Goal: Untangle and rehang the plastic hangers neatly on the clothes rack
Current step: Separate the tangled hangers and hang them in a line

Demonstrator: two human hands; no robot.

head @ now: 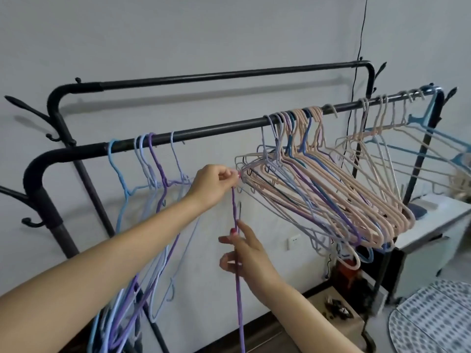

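Note:
A black clothes rack has a front rail [219,128] and a higher back rail [204,76]. A tangled bunch of pink, blue and purple hangers [331,189] hangs tilted from the front rail at the right. Several blue and purple hangers [153,174] hang at the left. A purple hanger [238,271] hangs down almost vertically between my hands. My left hand [214,183] pinches its top end beside the tip of the tangled bunch. My right hand [244,253] holds its bar lower down, fingers partly spread.
Black coat hooks [28,110] stick out at the rack's left post. A white cabinet [433,225] stands at the right behind the hangers. A patterned round cushion [433,319] lies at the lower right. A cardboard box [336,317] sits on the floor under the rack.

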